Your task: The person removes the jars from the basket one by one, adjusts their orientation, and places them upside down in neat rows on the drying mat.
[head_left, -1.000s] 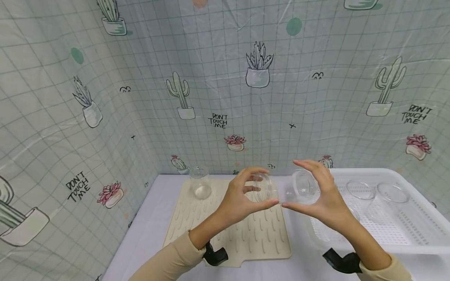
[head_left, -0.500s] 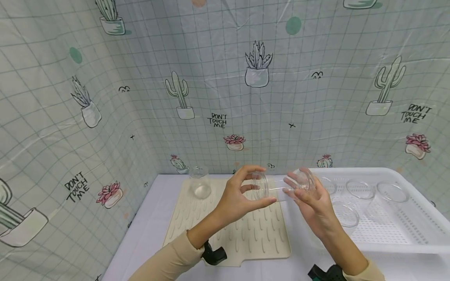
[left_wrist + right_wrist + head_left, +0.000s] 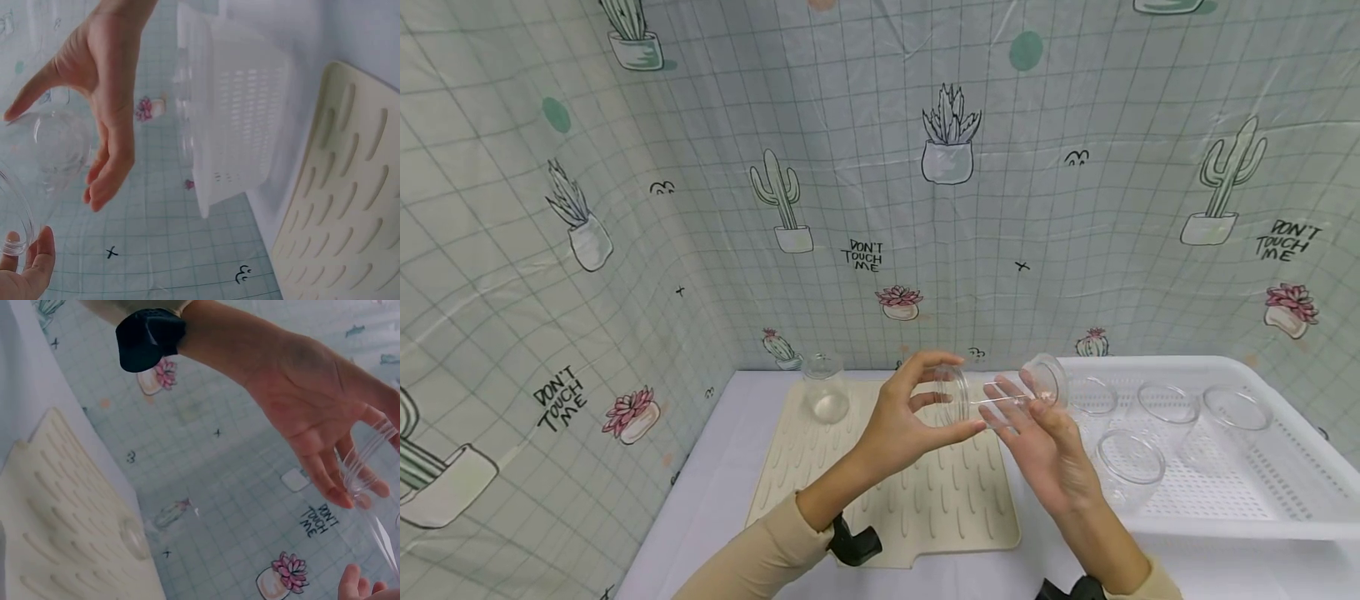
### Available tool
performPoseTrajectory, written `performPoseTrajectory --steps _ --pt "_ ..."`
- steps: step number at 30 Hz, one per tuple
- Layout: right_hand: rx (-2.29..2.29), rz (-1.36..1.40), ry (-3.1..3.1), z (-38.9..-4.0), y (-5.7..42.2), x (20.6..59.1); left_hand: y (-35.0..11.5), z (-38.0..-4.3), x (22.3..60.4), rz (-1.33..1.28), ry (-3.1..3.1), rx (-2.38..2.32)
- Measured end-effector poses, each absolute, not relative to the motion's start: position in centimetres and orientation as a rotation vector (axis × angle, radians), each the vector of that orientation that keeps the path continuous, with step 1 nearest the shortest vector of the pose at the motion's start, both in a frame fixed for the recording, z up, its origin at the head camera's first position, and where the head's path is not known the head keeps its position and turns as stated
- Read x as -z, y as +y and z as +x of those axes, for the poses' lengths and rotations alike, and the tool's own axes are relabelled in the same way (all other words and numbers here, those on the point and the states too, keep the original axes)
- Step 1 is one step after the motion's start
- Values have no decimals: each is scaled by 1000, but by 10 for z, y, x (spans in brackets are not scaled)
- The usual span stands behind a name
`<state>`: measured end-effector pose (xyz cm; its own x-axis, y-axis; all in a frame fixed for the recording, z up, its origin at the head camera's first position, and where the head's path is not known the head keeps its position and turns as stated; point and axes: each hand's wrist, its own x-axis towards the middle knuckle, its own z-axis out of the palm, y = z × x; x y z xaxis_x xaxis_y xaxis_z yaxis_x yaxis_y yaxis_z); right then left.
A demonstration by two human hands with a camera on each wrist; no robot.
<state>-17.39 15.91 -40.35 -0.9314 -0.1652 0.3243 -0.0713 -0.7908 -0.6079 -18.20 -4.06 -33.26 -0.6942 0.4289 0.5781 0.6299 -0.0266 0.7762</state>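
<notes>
A clear jar point(image 3: 958, 398) with a ringed mouth lies sideways in the air above the drying mat point(image 3: 947, 521). My left hand point(image 3: 901, 421) grips it at the mouth end, fingers over the top and thumb below. At the opposite end, my right hand point(image 3: 1048, 462) has its palm turned up and fingers extended, and they show through the clear wall. In the left wrist view the jar's base point(image 3: 59, 140) sits between the right hand's thumb and spread fingers. The right wrist view has the ringed mouth point(image 3: 369, 462) within the left fingers.
Another clear jar point(image 3: 829, 404) stands at the mat's back left corner. On the right, a white perforated basket point(image 3: 1225, 530) holds several clear jars point(image 3: 1131, 458). A cactus-print curtain point(image 3: 955, 225) hangs behind the white-covered table point(image 3: 700, 508).
My right hand has turned from a curved grasp at the jar's base to palm up, fingers extended along it, its wrist moving left. My left hand keeps its grip, barely moved.
</notes>
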Motion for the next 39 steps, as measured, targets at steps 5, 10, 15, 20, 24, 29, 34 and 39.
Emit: performPoseTrajectory --steps 5,10,15,20,24,29,34,39 --pt "2922 -559 783 -173 155 407 -41 -182 333 -1158 -2057 1822" --pt "2954 -497 676 -172 151 409 -41 -183 334 -1159 -2057 1856" --pt "2978 -417 647 -170 147 408 -41 -183 335 -1156 -2051 1868" --pt "3025 -353 542 -169 143 405 -41 -184 337 -1155 -2045 1873" --pt "3042 -330 531 -169 142 404 -41 -184 338 -1151 -2046 1876" --pt "3040 -329 544 -170 141 404 -42 -184 340 -1144 -2049 1877" --pt "3045 -319 556 -171 141 404 -42 -185 342 -1150 -2045 1890" --pt "3053 -322 524 -173 141 404 -43 -185 341 -1158 -2061 1888"
